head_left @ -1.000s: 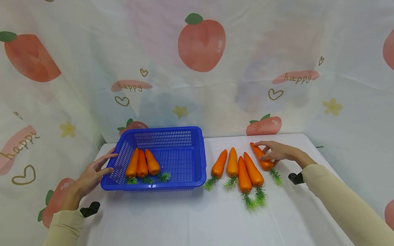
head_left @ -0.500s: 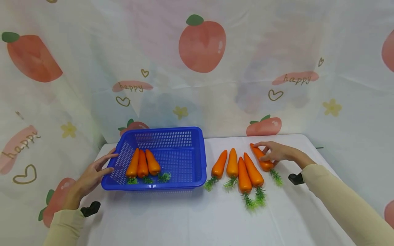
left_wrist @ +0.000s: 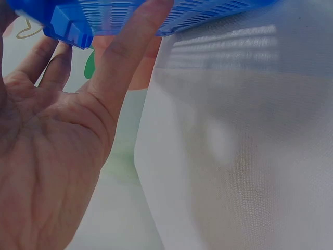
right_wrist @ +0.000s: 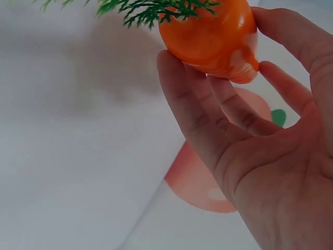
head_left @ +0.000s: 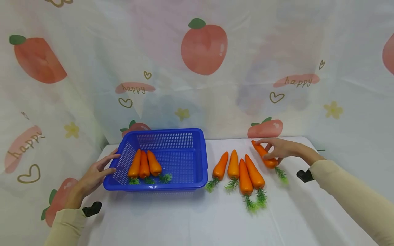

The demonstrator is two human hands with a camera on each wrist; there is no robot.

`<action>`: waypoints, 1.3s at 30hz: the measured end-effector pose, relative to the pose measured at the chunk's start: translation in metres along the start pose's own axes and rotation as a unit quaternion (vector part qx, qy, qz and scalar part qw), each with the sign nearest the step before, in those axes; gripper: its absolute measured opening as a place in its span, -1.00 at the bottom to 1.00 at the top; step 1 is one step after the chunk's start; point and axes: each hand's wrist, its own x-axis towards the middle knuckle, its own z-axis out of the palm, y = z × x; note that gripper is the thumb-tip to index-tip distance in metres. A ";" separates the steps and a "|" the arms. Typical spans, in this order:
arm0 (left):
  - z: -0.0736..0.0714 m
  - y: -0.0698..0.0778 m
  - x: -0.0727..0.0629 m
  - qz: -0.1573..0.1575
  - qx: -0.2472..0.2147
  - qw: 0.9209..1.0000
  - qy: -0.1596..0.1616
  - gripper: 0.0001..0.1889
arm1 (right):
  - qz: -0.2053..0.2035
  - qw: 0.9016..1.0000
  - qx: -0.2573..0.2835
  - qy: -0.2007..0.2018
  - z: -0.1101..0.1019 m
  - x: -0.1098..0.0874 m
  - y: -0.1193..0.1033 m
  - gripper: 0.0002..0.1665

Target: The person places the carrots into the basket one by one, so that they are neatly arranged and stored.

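Note:
My right hand [head_left: 284, 148] grips an orange carrot [head_left: 271, 163] with a green leafy top, at the right side of the table. In the right wrist view, its fingers and thumb surround the carrot's thick end, and a shadow falls on the cloth below. My left hand [head_left: 92, 177] touches the left rim of a blue plastic basket [head_left: 201, 157], thumb and fingers extended. The left wrist view shows the thumb against the basket's perforated wall. Inside the basket, 3 carrots [head_left: 144, 165] lie side by side at the left, tips pointing away.
Several more carrots [head_left: 245, 179] lie between the basket and my right hand, leafy tops toward me. White cloth covers the table [head_left: 191, 218]. A printed fabric backdrop [head_left: 234, 102] stands close behind and beside it.
My right hand has moved slightly right with the carrot, which now appears raised off the table. The left hand stays at the basket. The whole head view has shifted slightly.

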 end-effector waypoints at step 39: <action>-0.002 -0.003 0.000 0.005 -0.001 1.000 -0.010 -0.37 | -0.087 0.990 -0.090 0.058 -0.071 -0.033 -0.129 -0.10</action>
